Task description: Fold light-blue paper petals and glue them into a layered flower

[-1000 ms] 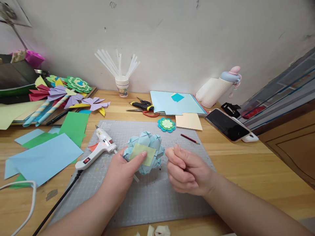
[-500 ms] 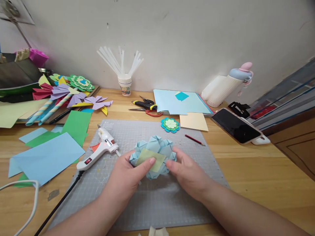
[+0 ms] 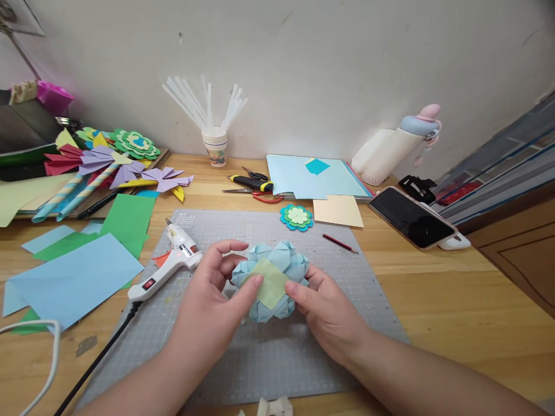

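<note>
A light blue folded paper flower (image 3: 277, 263) sits on the grey cutting mat (image 3: 243, 358), with a pale green paper square (image 3: 272, 283) on top of it. My left hand (image 3: 217, 292) holds the flower's left side, thumb pressing the green square and forefinger curled above. At the flower's right side, my right hand (image 3: 323, 306) grips it with the thumb on the square's right edge. A white hot glue gun (image 3: 167, 266) lies on the mat just left of my left hand.
Blue and green sheets (image 3: 78, 271) lie at the left, paper crafts (image 3: 117, 167) behind them. A cup of glue sticks (image 3: 214, 144), scissors (image 3: 254, 185), a small layered flower (image 3: 296, 217), a red pencil (image 3: 338, 242), a phone (image 3: 410, 216) and a bottle (image 3: 392, 150) sit further back.
My right hand came from a loose fist beside the flower to grip its right side. The flower and the green square have turned slightly between my hands.
</note>
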